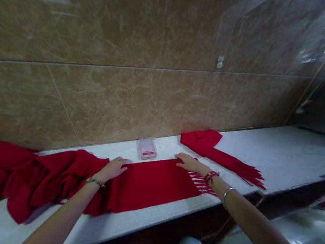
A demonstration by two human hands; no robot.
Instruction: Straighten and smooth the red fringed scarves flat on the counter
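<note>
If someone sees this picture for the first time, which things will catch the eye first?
First, the bright red fringed cloth, spread flat on the white table, with the left hand beside the folds and the right hand by the fringe. Next, the rumpled red heap at the picture's left, and another fringed red piece lying beyond the right hand.

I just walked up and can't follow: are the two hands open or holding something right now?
Left hand: open, resting on the red scarf.
Right hand: open, at the scarf's far edge near its fringe.
</note>
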